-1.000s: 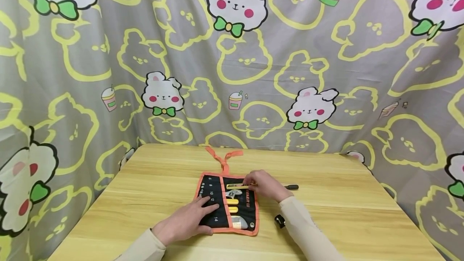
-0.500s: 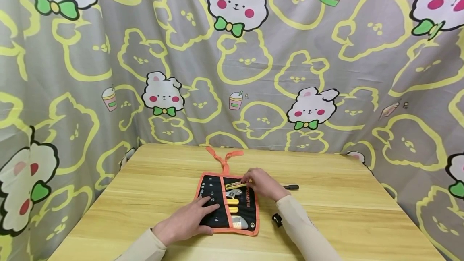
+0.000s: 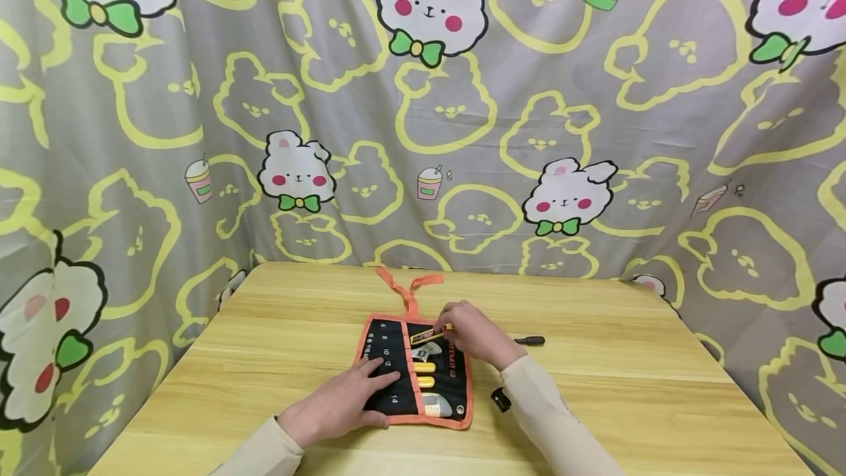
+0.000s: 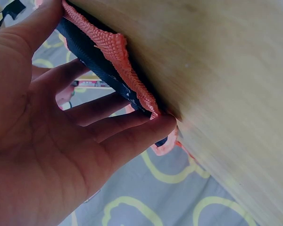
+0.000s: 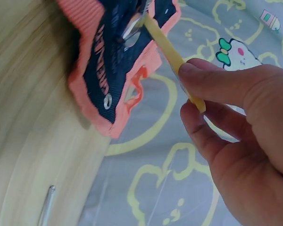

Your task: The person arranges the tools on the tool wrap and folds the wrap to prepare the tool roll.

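i have my right hand (image 3: 472, 333) pinching a slim yellow tool (image 3: 429, 336) between thumb and fingertips, its far end poked in at the top pocket of the black tool roll (image 3: 415, 372), which lies open in the middle of the wooden table (image 3: 595, 388). my left hand (image 3: 344, 402) lies flat on the roll's left half, fingers straight and a little spread, pressing the cloth down

the risk i see: the tool sits at a slant to the pocket, so i judge its tip could snag on the orange edging or on the metal wrench head just beside it, and a harder push might drag the whole roll across the wood if my left hand eases off. the pinch is far back on the handle, so it could twist out of my fingers

the tool is thin, straight and pale yellow; the roll has orange trim, white size numbers like 8, 10, 12, 14 on the left, 2 yellow handles lower down, and an orange tie strap (image 3: 410, 289) at the far edge. a black pen-like thing (image 3: 531, 341) lies well to the right
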Demonstrator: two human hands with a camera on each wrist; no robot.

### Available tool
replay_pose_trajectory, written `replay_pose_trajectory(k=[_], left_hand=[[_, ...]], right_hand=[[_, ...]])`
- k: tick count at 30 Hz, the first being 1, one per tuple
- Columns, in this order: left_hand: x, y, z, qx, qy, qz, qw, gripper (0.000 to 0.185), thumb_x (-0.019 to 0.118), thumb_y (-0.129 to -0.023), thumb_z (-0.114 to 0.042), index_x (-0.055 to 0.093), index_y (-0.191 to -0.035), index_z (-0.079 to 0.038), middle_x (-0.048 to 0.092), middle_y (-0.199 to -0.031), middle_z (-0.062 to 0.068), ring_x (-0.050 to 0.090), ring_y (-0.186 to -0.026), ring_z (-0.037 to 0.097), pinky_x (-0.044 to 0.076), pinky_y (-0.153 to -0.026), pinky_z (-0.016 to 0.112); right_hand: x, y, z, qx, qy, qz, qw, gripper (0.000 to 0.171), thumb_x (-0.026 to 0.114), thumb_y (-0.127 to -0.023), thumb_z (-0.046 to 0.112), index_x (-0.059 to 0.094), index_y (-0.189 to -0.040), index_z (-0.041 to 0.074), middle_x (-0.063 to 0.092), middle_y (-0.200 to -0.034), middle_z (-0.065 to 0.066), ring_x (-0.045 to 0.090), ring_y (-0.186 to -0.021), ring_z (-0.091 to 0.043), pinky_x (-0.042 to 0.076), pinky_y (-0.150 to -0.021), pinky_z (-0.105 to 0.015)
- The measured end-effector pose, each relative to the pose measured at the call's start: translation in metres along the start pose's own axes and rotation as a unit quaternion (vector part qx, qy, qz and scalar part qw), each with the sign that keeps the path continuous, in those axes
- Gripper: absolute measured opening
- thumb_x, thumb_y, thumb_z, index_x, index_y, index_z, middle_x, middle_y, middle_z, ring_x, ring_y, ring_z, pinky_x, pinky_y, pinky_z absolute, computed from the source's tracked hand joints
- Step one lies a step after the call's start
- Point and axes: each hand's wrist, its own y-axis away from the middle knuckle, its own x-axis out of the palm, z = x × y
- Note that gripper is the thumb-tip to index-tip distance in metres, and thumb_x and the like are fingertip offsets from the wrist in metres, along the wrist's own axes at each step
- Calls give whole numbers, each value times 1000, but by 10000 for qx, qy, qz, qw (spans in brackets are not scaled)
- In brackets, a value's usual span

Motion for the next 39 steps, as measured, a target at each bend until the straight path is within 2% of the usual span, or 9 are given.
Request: replay_pose_trajectory(k=[6,16,21,26,31,39], left_hand=[[1,0,1,60,-3,-28,10000,71,73,-88,-53,55,-150,-21,47,-153,25,49,-137,48,49,-104,59],[-1,0,1,64,12,-13,10000,72,73,-88,-53,54,-150,-21,47,-153,25,48,-137,49,49,-104,59],[-1,0,1,35,12,7,10000,72,73,-88,-54,55,-150,-21,47,-152,25,49,-136,49,49,-104,59],[-1,0,1,27,36,8,10000,72,73,-88,-53,55,-150,-21,47,-152,25,49,-137,48,48,-105,59],[-1,0,1,23,25,17,10000,71,73,-88,-53,55,-150,-22,48,-152,25,49,-136,48,48,-104,59],[-1,1,0,63,21,-12,10000,71,73,-88,-52,55,-150,-21,48,-152,25,49,-136,48,48,-105,59]], right_hand=[[-5,1,5,41,-281,110,9995,12,75,-92,1,81,-98,8,77,-96,-4,72,-87,-15,60,-76,-27],[0,3,-16,188,-1064,121,9941,14,75,-92,3,79,-105,7,77,-101,-4,72,-90,-14,60,-80,-30],[5,2,-29,407,-1480,252,9878,17,74,-94,6,79,-109,8,77,-105,-3,72,-94,-13,59,-81,-29],[11,2,-35,631,-1760,314,9819,19,73,-94,7,78,-113,7,77,-108,-3,72,-99,-16,60,-84,-34],[18,2,-40,737,-1860,364,9791,18,73,-94,5,78,-112,7,77,-107,-2,71,-99,-17,60,-84,-35],[24,-5,-39,632,-1601,418,9842,16,73,-94,4,79,-107,11,76,-103,0,65,-86,-8,57,-76,-28]])
